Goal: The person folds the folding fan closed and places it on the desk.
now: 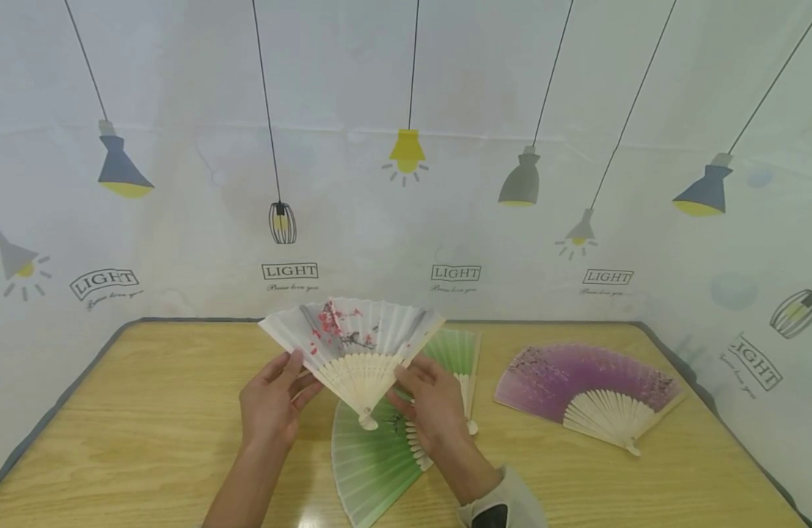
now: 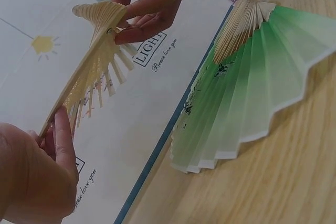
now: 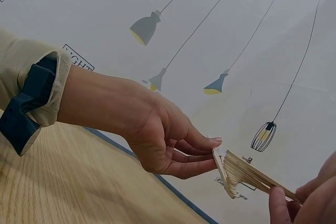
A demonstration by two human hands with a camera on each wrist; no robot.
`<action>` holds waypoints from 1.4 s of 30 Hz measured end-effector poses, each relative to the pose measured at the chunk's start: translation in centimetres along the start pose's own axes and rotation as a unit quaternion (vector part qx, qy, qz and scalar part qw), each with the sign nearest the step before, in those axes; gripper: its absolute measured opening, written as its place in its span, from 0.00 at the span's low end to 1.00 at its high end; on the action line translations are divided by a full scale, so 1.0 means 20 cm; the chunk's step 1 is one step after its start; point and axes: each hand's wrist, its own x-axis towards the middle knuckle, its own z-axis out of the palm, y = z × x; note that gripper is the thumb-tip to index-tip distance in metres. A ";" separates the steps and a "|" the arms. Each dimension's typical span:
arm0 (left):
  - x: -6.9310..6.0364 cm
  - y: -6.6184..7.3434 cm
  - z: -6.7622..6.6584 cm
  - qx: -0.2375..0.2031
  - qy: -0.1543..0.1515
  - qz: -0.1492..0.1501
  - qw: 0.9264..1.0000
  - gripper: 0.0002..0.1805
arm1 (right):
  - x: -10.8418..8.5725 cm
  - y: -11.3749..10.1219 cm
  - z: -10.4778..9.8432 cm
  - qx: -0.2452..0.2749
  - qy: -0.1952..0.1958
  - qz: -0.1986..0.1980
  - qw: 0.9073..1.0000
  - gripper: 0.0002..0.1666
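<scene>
- I have the white fan (image 1: 362,348) up in front of me, above the surface (image 1: 148,418), part-spread, its painted side towards the head camera and its pivot end lowest.
- To work it well, I'd draw the two sides apart evenly and gently, letting the pale ribs (image 1: 359,375) turn about the rivet (image 2: 110,31); twisting could strain them or crease the leaf, I'd judge.
- I'd also mind the pivot end, so that it doesn't catch the green fan (image 1: 372,462) lying spread on the surface, partly hidden behind the right hand (image 1: 435,407). The purple fan (image 1: 557,378) lies well to the right.
- My left hand (image 1: 270,403) pinches the white fan's left edge, thumb in front and fingers behind.
- My right hand pinches the opposite edge between thumb and fingertips; how firmly either one grips, I cannot tell.
</scene>
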 end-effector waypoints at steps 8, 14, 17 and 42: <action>0.00 0.00 0.00 0.008 -0.003 -0.004 1.000 0.23 | -0.01 0.00 0.00 -0.002 -0.011 0.005 1.000 0.30; 0.00 0.00 0.00 0.011 0.000 -0.007 1.000 0.22 | -0.01 0.01 0.00 -0.004 -0.015 0.002 1.000 0.30; 0.00 0.00 0.00 0.015 -0.002 -0.010 1.000 0.23 | -0.01 0.01 0.00 -0.007 -0.020 0.000 1.000 0.29; 0.01 -0.01 0.00 0.036 -0.013 -0.024 0.999 0.22 | -0.02 0.02 0.00 -0.023 -0.037 0.023 0.999 0.33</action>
